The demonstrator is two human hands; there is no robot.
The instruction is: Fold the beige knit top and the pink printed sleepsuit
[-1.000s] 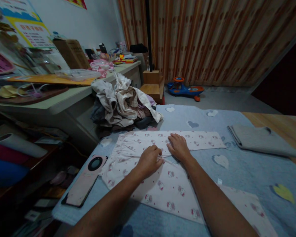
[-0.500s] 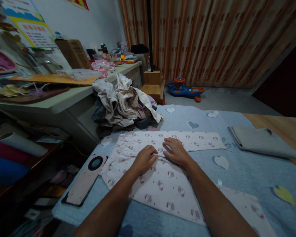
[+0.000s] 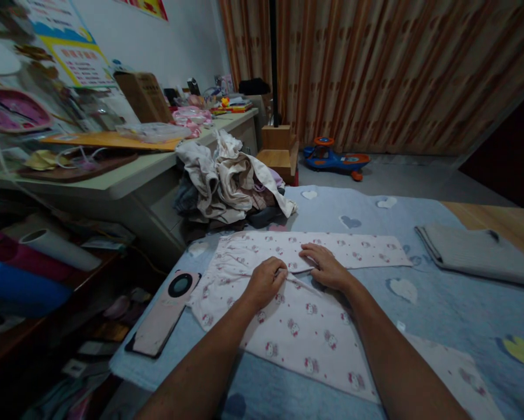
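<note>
White pajama pants (image 3: 306,344) with a pink-and-red kitten print lie spread on a blue blanket, gathered waistband to the left and the two legs reaching right. My left hand (image 3: 266,283) pinches a fold of the cloth where the legs meet. Just right of it, my right hand (image 3: 325,265) rests with fingers apart on the lower edge of the far leg. A pale pink phone (image 3: 168,315) with a round dark camera ring lies beside the waistband. Further right, part of another white printed garment (image 3: 454,367) shows behind my right forearm.
A heap of crumpled clothes (image 3: 231,181) sits at the blanket's far left corner. At the right lies a folded grey garment (image 3: 481,251). A cluttered desk (image 3: 143,181) runs along the left. A blue-and-orange ride-on toy (image 3: 336,158) stands on the floor near the curtains.
The whole view has shifted, so everything appears slightly further right. Both hands stay at nearly the same places on the pants, the left one still pinching.
</note>
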